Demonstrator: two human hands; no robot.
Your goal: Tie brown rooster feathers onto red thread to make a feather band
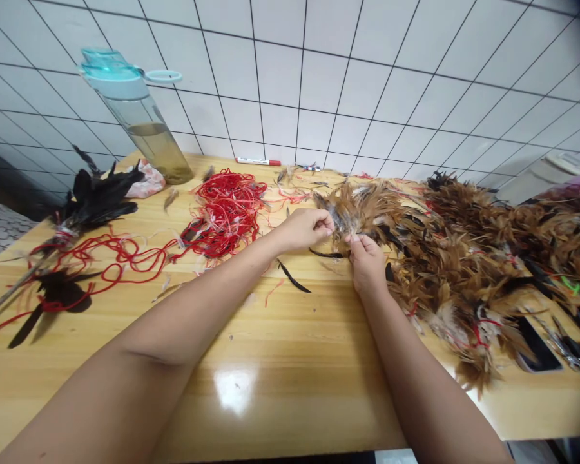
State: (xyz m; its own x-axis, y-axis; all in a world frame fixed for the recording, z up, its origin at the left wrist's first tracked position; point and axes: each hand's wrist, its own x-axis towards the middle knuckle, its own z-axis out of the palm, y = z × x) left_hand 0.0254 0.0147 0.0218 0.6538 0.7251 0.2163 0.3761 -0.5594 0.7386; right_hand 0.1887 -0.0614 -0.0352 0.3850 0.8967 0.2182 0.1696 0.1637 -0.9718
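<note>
Brown feathers in a loose bunch lie on the wooden table in the head view, their pale quill ends beside the left hand, its fingers curled in against the thumb, and the right hand, whose thumb and forefinger are pinched together at the bunch's near edge; what either grips is too small to tell. Leftward sit a tangle of red string and black feathers at a stick's end, while a larger feather heap spreads rightward, touching a phone.
</note>
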